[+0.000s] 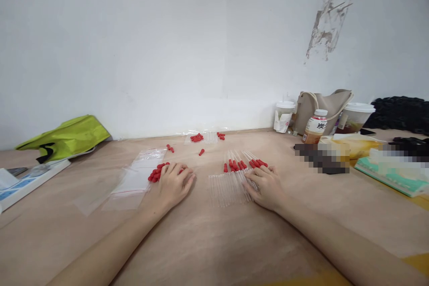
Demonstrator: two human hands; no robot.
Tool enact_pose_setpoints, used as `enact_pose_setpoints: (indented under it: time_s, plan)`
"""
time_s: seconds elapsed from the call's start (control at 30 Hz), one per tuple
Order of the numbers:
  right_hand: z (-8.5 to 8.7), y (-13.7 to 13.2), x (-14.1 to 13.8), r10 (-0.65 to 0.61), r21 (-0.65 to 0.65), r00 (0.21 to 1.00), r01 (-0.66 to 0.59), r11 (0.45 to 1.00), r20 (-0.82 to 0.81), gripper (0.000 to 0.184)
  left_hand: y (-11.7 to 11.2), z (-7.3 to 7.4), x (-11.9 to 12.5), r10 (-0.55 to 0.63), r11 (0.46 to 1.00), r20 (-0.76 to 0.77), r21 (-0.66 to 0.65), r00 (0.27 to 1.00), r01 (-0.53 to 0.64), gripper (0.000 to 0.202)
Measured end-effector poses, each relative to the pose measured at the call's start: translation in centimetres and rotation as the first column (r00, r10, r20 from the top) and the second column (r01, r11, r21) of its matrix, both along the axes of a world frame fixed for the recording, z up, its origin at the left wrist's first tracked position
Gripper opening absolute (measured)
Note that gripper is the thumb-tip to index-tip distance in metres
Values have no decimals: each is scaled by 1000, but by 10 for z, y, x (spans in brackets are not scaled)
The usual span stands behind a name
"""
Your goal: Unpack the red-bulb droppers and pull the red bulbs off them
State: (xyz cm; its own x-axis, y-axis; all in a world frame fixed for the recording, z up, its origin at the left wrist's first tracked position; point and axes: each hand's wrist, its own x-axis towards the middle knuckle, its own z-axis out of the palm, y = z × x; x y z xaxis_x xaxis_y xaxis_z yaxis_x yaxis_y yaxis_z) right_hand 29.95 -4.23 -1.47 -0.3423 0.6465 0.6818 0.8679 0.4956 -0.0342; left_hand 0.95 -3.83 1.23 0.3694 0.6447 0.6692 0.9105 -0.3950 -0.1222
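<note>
My left hand (pixel 174 183) rests palm down over a pile of red rubber dropper bulbs (pixel 155 173), its fingers slightly bent and apart. Some bulbs are hidden beneath it. My right hand (pixel 268 186) lies with spread fingers on the right end of a row of clear glass dropper tubes (pixel 226 189). Behind that row, several droppers with red bulbs fitted (pixel 236 164) lie with their thin stems pointing toward the wall. Their right-hand group touches or nearly touches my right fingertips. Whether a single tube sits between thumb and fingers, I cannot tell.
Clear zip bags (pixel 134 176) lie left of the bulb pile. More tubes (pixel 210 137) and loose bulbs (pixel 196 137) are near the wall. A green bag (pixel 73 136) and power strip (pixel 33 183) stand left; cups (pixel 284 118), a bottle (pixel 315 127) and tissue pack (pixel 390 176) right.
</note>
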Motion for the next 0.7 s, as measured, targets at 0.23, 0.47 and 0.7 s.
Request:
enact_pose_setpoints:
  time_s: [0.23, 0.47, 0.7]
  plan:
    - [3, -4, 2, 58, -38, 998, -57, 998, 20, 34, 13, 7, 60, -7, 965, 139, -258, 990, 43, 17]
    - [6, -1, 3, 18, -39, 997, -21, 999, -75, 30, 56, 10, 106, 139, 859, 257, -512, 956, 13, 34]
    - [8, 13, 14, -191, -181, 945, 146, 973, -265, 47, 75, 4, 116, 226, 821, 266, -569, 937, -36, 39]
